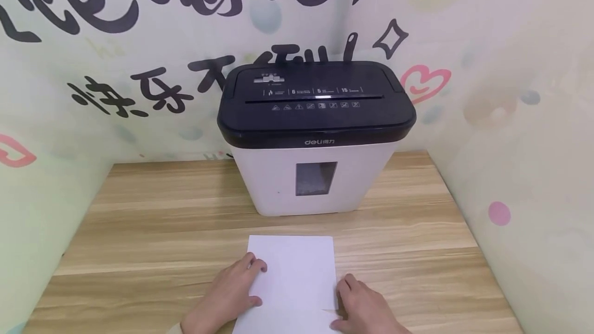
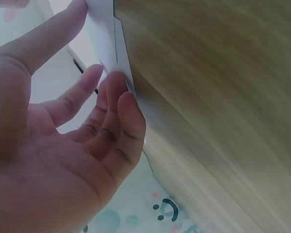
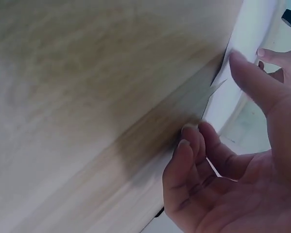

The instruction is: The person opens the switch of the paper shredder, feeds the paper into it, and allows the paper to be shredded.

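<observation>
Presently, L hand (image 1: 225,293) & R hand (image 1: 366,305) flank the paper (image 1: 297,272), bottom ctr, fingers bent at its edges; pinching or merely touching, can't tell. Uneven side pressure could skew it at the stepped R edge; fed crooked, it might jam the shredder (image 1: 271,177), upper ctr.

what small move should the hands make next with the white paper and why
Probably nudge the side edges of the white paper gently inward to even them up. The left hand and the right hand are already at opposite sides of it, and in the right wrist view a small corner juts out between thumb and fingers, so the edges don't look flush.
</observation>
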`<act>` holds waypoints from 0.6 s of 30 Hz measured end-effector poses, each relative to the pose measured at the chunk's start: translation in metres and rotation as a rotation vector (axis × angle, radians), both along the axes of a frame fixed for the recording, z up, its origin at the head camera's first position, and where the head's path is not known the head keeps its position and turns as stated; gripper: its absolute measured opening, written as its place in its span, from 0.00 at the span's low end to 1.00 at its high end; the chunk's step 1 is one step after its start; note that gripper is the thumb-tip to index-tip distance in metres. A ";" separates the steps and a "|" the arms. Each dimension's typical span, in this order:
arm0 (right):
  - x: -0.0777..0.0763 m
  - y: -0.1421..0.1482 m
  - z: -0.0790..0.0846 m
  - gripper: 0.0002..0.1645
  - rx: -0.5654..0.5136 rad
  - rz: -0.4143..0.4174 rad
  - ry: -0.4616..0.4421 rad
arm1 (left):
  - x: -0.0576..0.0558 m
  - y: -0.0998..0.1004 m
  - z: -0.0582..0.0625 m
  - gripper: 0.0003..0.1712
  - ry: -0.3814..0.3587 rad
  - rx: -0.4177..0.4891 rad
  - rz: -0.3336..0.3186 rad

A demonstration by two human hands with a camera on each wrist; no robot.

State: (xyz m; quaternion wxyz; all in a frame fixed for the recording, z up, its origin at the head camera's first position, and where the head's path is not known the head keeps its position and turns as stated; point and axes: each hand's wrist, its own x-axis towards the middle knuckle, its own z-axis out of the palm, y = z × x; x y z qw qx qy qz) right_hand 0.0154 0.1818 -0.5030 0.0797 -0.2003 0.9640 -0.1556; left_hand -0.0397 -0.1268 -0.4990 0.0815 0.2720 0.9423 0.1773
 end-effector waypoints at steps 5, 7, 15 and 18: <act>0.003 -0.003 -0.002 0.26 -0.040 -0.010 -0.039 | 0.002 -0.002 -0.002 0.30 -0.029 0.004 0.000; 0.005 -0.005 -0.002 0.25 -0.045 -0.011 -0.024 | 0.003 -0.003 -0.003 0.28 -0.037 0.012 -0.004; 0.007 -0.010 0.000 0.25 -0.054 -0.040 0.007 | -0.002 -0.004 -0.005 0.22 0.027 0.028 -0.035; 0.006 -0.011 0.001 0.23 -0.055 -0.048 -0.016 | -0.003 -0.003 -0.005 0.22 0.018 0.047 -0.035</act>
